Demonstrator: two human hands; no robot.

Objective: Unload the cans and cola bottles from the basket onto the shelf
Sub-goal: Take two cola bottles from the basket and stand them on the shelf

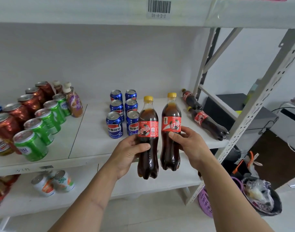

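1. Head view showed you with a cola bottle in each hand, both upright and side by side, held up just in front of the shelf point(86, 144) edge, right beside the blue cans point(121, 113).
2. Your left hand point(128, 154) was wrapped around the waist of the left bottle point(148, 136), thumb across the front just under the red label, fingers hidden behind it.
3. Your right hand point(188, 143) was clamped on the right bottle point(171, 131) at label height, thumb on the label's lower edge.
4. Handling guess: both looked full, so fairly heavy for a one-hand hold, and the smooth plastic was probably a bit slippery. The pinched-in waist was the sensible spot to grab, and that's roughly where you had them.
5. Two more cola bottles point(205, 118) were lying on their sides well to the right of the blue cans, near the shelf post.
6. The purple basket point(204, 203) sat on the floor, down and to the right of the blue cans; couldn't tell what was left in it.
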